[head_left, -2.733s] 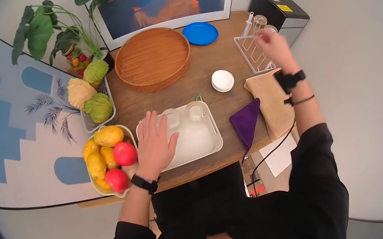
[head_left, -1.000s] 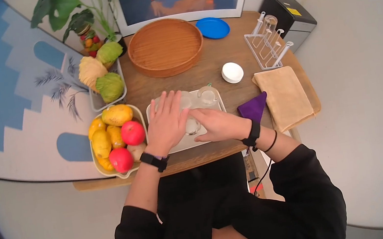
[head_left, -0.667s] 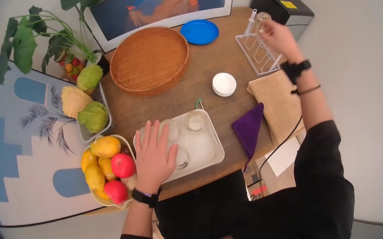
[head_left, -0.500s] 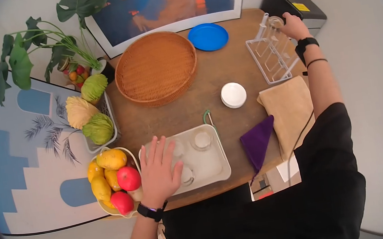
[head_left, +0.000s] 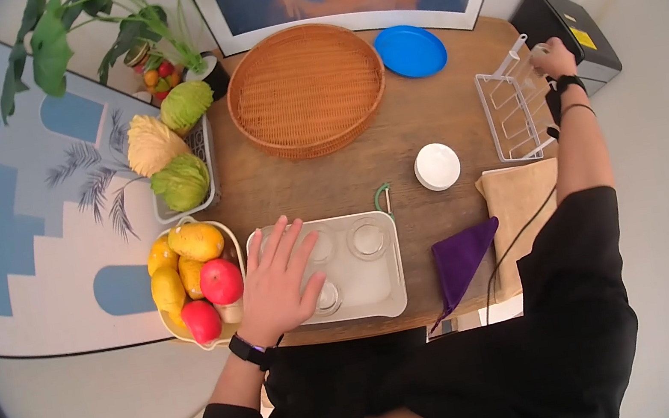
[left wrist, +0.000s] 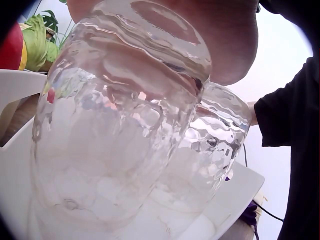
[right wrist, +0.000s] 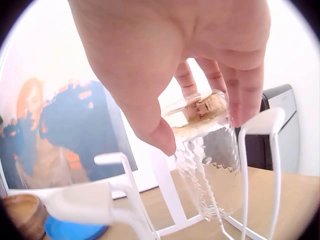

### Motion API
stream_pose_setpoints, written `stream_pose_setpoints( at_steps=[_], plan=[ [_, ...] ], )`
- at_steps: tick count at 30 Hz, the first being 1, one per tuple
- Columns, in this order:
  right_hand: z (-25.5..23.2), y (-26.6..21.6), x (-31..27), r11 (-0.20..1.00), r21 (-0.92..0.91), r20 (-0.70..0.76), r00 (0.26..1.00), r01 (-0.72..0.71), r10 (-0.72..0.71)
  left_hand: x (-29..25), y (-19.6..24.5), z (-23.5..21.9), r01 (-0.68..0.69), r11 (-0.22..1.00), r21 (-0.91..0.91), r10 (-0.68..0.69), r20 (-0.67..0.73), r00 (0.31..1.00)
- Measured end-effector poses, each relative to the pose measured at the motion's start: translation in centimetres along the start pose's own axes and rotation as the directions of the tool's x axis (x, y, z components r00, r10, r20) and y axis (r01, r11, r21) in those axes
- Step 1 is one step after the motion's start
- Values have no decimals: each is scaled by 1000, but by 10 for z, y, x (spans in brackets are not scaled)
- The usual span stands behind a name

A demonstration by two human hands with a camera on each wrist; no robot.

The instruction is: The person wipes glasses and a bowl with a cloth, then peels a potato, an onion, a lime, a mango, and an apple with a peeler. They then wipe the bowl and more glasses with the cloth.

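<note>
My left hand (head_left: pixel 278 291) lies with straight, spread fingers over the left part of a white tray (head_left: pixel 370 299). Under its palm, in the left wrist view, a clear rippled glass (left wrist: pixel 115 130) stands in the tray with a second glass (left wrist: pixel 220 135) behind it. Another glass (head_left: pixel 368 238) sits at the tray's back right corner. At the far right, my right hand (head_left: pixel 559 59) holds a clear glass (right wrist: pixel 212 165) at a white wire drying rack (head_left: pixel 491 121). Thumb and fingers go round the upper end of that glass, between the rack's prongs.
Left of the tray is a basket of yellow and red fruit (head_left: pixel 220 282). Behind stand a round wicker tray (head_left: pixel 308 92) and a blue plate (head_left: pixel 411 51). A white bowl (head_left: pixel 437 167), purple cloth (head_left: pixel 465 259), folded tan towel (head_left: pixel 513 191) and black box (head_left: pixel 563 28) are at right.
A second ago my right hand was at the tray beside the left; a glass stands there now. It has since moved back to the rack and taken hold of another glass. The left hand stays put.
</note>
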State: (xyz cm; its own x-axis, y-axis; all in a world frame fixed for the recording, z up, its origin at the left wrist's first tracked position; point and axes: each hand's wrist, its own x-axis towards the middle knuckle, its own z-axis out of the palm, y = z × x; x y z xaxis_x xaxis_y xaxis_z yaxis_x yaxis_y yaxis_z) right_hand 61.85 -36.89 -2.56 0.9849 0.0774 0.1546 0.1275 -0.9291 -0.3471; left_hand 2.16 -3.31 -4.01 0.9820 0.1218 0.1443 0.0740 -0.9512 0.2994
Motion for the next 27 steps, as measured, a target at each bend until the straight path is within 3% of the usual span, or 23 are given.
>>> stream_pose_setpoints(
  at_steps=[1, 4, 5, 6, 9, 12, 14, 19, 22, 27],
  plan=[
    [1, 17, 8, 996, -26, -142, 986, 86, -89, 0, -1, -1, -6, 1000, -3, 6, -1, 1000],
    [-57, 9, -7, 993, -49, -259, 959, 105, -114, -3, -3, 1, -16, 1000, 8, 16, -28, 999],
    [-74, 18, -1, 974, -87, -316, 921, 211, -227, -3, -3, 1, -17, 1000, 12, 17, -37, 999],
    [-98, 5, -21, 971, -81, -328, 913, 227, -241, -4, -4, 2, -16, 1000, 1, 16, -38, 999],
    [-173, -60, -127, 945, 55, -279, 914, 321, -294, -8, -6, 8, -33, 999, 3, 33, -92, 995],
    [-203, -102, -243, 825, 286, -178, 873, 487, -454, -11, -10, 11, -63, 998, -5, 61, -139, 988],
    [-205, -135, -332, 782, 405, -61, 867, 474, -494, -12, -12, 15, -75, 997, 11, 76, -182, 980],
    [-160, -182, -472, 672, 308, 49, 694, 673, -718, -17, -15, 20, -108, 994, 7, 107, -229, 968],
    [-128, -192, -507, 674, 289, 137, 668, 680, -732, -19, -18, 26, -125, 992, 11, 123, -265, 956],
    [-71, -190, -525, 683, 264, 155, 669, 681, -727, -22, -23, 33, -160, 986, 38, 164, -304, 938]
  ],
)
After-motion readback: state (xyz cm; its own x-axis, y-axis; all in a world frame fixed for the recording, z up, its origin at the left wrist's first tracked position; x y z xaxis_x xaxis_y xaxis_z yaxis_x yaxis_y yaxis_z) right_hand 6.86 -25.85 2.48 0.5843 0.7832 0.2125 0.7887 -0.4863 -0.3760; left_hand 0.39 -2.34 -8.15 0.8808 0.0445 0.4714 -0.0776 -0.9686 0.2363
